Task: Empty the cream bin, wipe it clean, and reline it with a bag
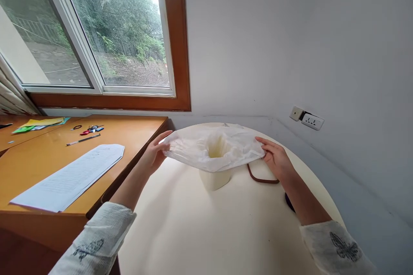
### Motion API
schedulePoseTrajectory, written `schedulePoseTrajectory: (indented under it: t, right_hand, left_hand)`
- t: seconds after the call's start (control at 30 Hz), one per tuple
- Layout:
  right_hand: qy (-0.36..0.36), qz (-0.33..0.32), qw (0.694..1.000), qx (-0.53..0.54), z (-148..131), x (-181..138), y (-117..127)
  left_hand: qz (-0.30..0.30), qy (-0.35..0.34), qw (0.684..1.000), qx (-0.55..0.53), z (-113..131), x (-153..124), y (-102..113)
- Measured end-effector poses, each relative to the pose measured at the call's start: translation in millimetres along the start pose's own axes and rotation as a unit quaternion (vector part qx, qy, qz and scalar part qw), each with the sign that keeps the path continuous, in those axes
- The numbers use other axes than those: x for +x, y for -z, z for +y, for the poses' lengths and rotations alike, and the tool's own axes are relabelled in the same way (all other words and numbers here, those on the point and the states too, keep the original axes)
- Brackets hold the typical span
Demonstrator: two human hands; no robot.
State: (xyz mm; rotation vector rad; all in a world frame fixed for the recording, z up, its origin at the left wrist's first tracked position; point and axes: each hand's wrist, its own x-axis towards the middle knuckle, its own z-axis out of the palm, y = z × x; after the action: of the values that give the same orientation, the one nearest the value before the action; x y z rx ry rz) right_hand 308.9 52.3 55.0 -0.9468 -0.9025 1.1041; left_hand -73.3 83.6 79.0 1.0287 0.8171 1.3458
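A thin white plastic bag (187,148) is stretched wide between my two hands, its middle sunk into a cream-coloured bin (214,179). My left hand (156,154) pinches the bag's left edge, thumb and fingers closed on it. At the opposite edge, my right hand (275,157) grips the bag in the same way. The bin stands on a round cream table (206,232); the spread bag covers its rim. Inside the bag's opening, the yellowish inner wall shows through.
A brown strap or handle (263,180) lies right of the bin, and a dark object (289,203) is partly hidden by my right forearm. The wooden desk (138,126) at left holds papers (74,176), a pen (83,139) and keys (93,129). A wall socket (312,121) is at right.
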Motion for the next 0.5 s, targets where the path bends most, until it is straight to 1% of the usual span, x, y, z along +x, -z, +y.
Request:
schedulePoseTrajectory:
  t: [0.07,0.17,0.23,0.3,0.33,0.4,0.5]
  right_hand:
    - [-0.023,-0.003,0.999,-0.023,-0.4,8.4,-10.2]
    - [-0.030,-0.011,0.998,-0.046,-2.0,21.2,-31.0]
    - [-0.011,-0.019,0.999,-0.050,-6.3,25.6,-43.9]
    - [0.032,-0.032,0.998,-0.042,-14.1,24.8,-51.1]
    - [0.055,-0.042,0.997,-0.035,-18.8,22.6,-51.2]
    - [0.091,-0.060,0.994,-0.019,-28.0,15.4,-43.8]
    - [0.101,-0.073,0.992,-0.007,-37.6,1.1,-17.1]
  left_hand:
    - [-0.006,0.032,0.999,-0.007,3.3,8.9,-13.5]
    - [-0.008,0.045,0.999,-0.015,8.3,20.6,-37.8]
    - [-0.025,0.023,0.999,-0.015,12.5,23.3,-51.7]
    - [-0.051,-0.029,0.998,-0.017,18.1,20.7,-59.2]
    - [-0.060,-0.056,0.996,-0.019,21.3,17.8,-59.5]
    - [-0.058,-0.090,0.994,-0.024,27.8,10.2,-52.6]
    - [-0.037,-0.099,0.994,-0.025,35.6,-2.4,-27.4]
